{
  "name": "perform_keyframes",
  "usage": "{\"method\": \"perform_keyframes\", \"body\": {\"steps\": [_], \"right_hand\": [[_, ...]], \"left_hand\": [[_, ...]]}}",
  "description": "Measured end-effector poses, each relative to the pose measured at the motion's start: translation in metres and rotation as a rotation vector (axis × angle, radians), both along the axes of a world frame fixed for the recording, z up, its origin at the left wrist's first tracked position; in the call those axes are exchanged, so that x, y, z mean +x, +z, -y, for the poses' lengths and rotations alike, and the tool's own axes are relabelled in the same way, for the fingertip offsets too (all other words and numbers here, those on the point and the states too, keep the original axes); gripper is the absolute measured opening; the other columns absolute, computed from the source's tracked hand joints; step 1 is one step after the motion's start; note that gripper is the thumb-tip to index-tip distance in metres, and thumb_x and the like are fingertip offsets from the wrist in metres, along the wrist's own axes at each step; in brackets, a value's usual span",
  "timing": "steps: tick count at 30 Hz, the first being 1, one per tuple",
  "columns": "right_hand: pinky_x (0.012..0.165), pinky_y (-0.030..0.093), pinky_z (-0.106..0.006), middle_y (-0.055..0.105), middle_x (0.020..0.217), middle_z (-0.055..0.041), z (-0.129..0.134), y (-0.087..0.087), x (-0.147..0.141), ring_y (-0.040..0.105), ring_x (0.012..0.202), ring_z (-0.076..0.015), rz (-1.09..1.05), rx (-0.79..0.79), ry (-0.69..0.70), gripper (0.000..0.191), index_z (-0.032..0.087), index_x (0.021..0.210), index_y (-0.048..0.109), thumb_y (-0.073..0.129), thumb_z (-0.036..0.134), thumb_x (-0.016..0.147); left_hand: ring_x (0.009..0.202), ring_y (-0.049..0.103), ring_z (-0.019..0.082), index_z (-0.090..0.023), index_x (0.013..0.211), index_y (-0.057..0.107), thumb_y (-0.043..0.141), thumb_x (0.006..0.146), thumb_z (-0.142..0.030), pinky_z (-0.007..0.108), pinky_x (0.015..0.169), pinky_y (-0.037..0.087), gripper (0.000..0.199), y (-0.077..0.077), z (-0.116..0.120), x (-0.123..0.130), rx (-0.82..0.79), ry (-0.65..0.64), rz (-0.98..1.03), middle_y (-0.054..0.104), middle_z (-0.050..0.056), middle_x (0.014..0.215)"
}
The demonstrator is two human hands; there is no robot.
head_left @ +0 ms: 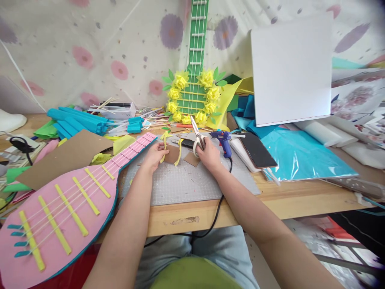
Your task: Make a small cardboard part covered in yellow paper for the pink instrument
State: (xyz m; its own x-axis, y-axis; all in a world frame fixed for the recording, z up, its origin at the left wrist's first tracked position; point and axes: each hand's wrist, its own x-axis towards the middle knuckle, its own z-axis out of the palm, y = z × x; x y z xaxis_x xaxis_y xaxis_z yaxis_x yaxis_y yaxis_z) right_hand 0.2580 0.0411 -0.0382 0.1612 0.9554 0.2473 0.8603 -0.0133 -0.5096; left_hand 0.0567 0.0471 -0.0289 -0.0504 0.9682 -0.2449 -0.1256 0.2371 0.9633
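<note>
My left hand [155,155] pinches a narrow wavy yellow paper strip [164,147] over the grey cutting mat [192,186]. Just right of it, another yellow strip [178,152] stands near a brown cardboard piece [171,155]. My right hand [208,153] is closed around the white handles of the scissors [197,134], whose blades point up and away. A smaller cardboard piece [191,159] lies on the mat between my hands. The blue glue gun [223,141] rests right of my right hand, its black cord running down over the table edge.
A pink paper guitar [66,204] lies at the left, overhanging the table. Behind stands a green guitar [197,88] with yellow flowers. A black phone [258,149], a white board [291,72] and blue wrapped sheets [306,156] are at the right. Blue paper rolls [81,120] lie at back left.
</note>
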Motion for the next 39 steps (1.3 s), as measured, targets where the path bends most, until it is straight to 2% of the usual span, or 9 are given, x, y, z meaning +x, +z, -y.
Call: {"method": "perform_keyframes", "body": {"steps": [6, 10, 14, 20, 23, 26, 32, 35, 39], "right_hand": [[0.074, 0.040, -0.033, 0.063, 0.098, -0.0089, -0.007, -0.006, 0.004, 0.056, 0.091, -0.0242, 0.023, 0.131, 0.085, 0.022, 0.019, 0.095, 0.054, 0.049, 0.030, 0.077], [0.086, 0.038, -0.036, 0.064, 0.105, -0.0103, -0.016, -0.006, 0.005, 0.055, 0.099, -0.0248, 0.089, 0.169, 0.178, 0.029, 0.016, 0.104, 0.056, 0.052, 0.023, 0.076], [0.085, 0.040, -0.035, 0.065, 0.104, -0.0097, -0.027, 0.004, 0.002, 0.057, 0.098, -0.0242, 0.159, 0.112, 0.158, 0.033, 0.016, 0.109, 0.056, 0.054, 0.025, 0.077], [0.077, 0.043, -0.032, 0.066, 0.102, -0.0088, -0.043, 0.024, -0.005, 0.060, 0.094, -0.0233, 0.279, -0.071, 0.132, 0.034, 0.019, 0.111, 0.056, 0.055, 0.033, 0.080], [0.073, 0.044, -0.031, 0.067, 0.100, -0.0093, -0.048, 0.027, -0.008, 0.061, 0.092, -0.0231, 0.310, -0.146, 0.110, 0.036, 0.020, 0.112, 0.056, 0.053, 0.039, 0.081], [0.076, 0.043, -0.030, 0.066, 0.103, -0.0102, -0.058, 0.027, -0.008, 0.059, 0.096, -0.0229, 0.366, -0.160, 0.130, 0.033, 0.019, 0.109, 0.059, 0.054, 0.035, 0.081], [0.078, 0.042, -0.031, 0.067, 0.097, -0.0135, -0.084, 0.028, -0.009, 0.058, 0.096, -0.0236, 0.502, -0.158, 0.206, 0.023, 0.015, 0.098, 0.066, 0.054, 0.023, 0.079], [0.078, 0.042, -0.032, 0.067, 0.097, -0.0140, -0.091, 0.027, -0.012, 0.058, 0.095, -0.0245, 0.508, -0.119, 0.245, 0.026, 0.015, 0.099, 0.067, 0.051, 0.016, 0.078], [0.076, 0.043, -0.032, 0.067, 0.099, -0.0141, -0.094, 0.022, -0.016, 0.059, 0.094, -0.0245, 0.492, -0.147, 0.251, 0.032, 0.015, 0.102, 0.066, 0.048, 0.010, 0.077]], "left_hand": [[0.066, 0.057, 0.013, -0.014, 0.083, 0.059, 0.071, 0.049, -0.008, 0.026, 0.065, 0.042, 0.037, -0.006, -0.002, -0.006, 0.051, -0.018, -0.085, 0.061, 0.001, 0.072], [0.066, 0.057, 0.014, -0.014, 0.076, 0.059, 0.073, 0.047, -0.009, 0.026, 0.064, 0.041, 0.033, -0.002, -0.001, -0.011, 0.025, 0.003, -0.146, 0.062, 0.001, 0.072], [0.065, 0.056, 0.013, -0.015, 0.076, 0.059, 0.068, 0.052, -0.008, 0.023, 0.060, 0.039, 0.026, 0.002, -0.001, -0.013, -0.010, 0.062, -0.156, 0.061, 0.001, 0.071], [0.057, 0.052, 0.010, -0.016, 0.081, 0.056, 0.057, 0.054, -0.006, 0.020, 0.053, 0.035, 0.029, -0.004, -0.007, -0.013, 0.011, 0.133, -0.102, 0.057, -0.001, 0.067], [0.060, 0.054, 0.011, -0.016, 0.081, 0.053, 0.055, 0.054, -0.005, 0.020, 0.056, 0.038, 0.029, -0.005, -0.009, -0.011, 0.033, 0.176, -0.054, 0.057, -0.001, 0.068], [0.063, 0.055, 0.012, -0.017, 0.082, 0.053, 0.055, 0.054, -0.007, 0.022, 0.057, 0.040, 0.029, -0.004, -0.008, -0.010, 0.028, 0.205, -0.078, 0.058, 0.000, 0.070], [0.063, 0.055, 0.015, -0.018, 0.093, 0.059, 0.060, 0.057, -0.015, 0.022, 0.053, 0.036, 0.036, -0.006, -0.005, -0.015, -0.059, 0.115, -0.225, 0.060, 0.002, 0.073], [0.056, 0.052, 0.013, -0.020, 0.096, 0.059, 0.061, 0.056, -0.018, 0.021, 0.048, 0.031, 0.040, -0.005, -0.004, -0.017, -0.101, 0.054, -0.262, 0.060, 0.002, 0.073], [0.052, 0.049, 0.014, -0.021, 0.098, 0.060, 0.062, 0.055, -0.018, 0.022, 0.046, 0.026, 0.043, 0.002, 0.001, -0.017, -0.133, 0.000, -0.284, 0.061, 0.002, 0.072]]}}
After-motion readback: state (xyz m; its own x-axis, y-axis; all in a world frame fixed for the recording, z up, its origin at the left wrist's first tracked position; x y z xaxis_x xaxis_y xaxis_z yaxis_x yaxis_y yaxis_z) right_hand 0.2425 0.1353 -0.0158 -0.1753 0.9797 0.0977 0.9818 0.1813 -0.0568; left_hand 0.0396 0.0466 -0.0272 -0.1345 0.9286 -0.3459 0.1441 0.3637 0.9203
